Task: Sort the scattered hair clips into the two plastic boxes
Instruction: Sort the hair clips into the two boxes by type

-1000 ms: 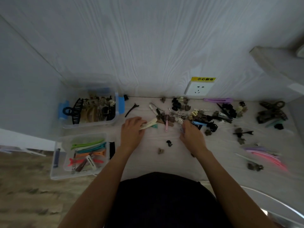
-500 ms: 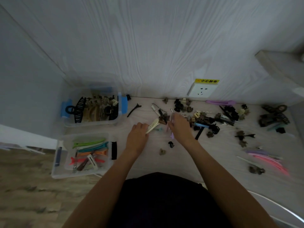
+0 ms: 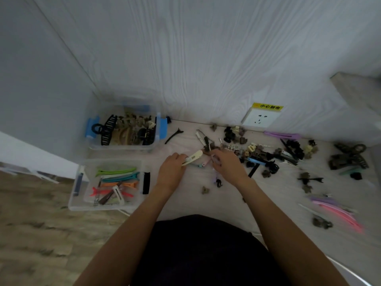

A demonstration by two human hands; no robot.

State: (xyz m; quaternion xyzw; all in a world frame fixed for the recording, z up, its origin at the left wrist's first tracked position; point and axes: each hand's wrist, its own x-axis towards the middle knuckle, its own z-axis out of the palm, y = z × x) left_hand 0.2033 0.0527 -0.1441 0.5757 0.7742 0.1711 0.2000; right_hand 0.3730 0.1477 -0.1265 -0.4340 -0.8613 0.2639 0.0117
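Note:
My left hand [image 3: 171, 169] grips a cream flat clip [image 3: 192, 158] that points up and right. My right hand [image 3: 227, 164] rests just right of it, fingers pinched on a small pink clip [image 3: 206, 162] at the edge of the scattered pile [image 3: 257, 152]. Two clear plastic boxes stand at the left. The far box [image 3: 123, 148] with blue latches holds claw clips in black and brown. The near box [image 3: 82, 206] holds long flat clips in green, teal, orange and red.
More clips lie along the wall and to the right: a purple one [image 3: 282, 134], dark claws [image 3: 348, 157], pink and purple long clips [image 3: 338, 211]. A wall socket [image 3: 260, 118] sits at the table's back edge. Small claws [image 3: 218, 182] lie near my wrists.
My right hand moved left from the middle of the pile to meet my left hand. The left hand kept hold of the cream clip.

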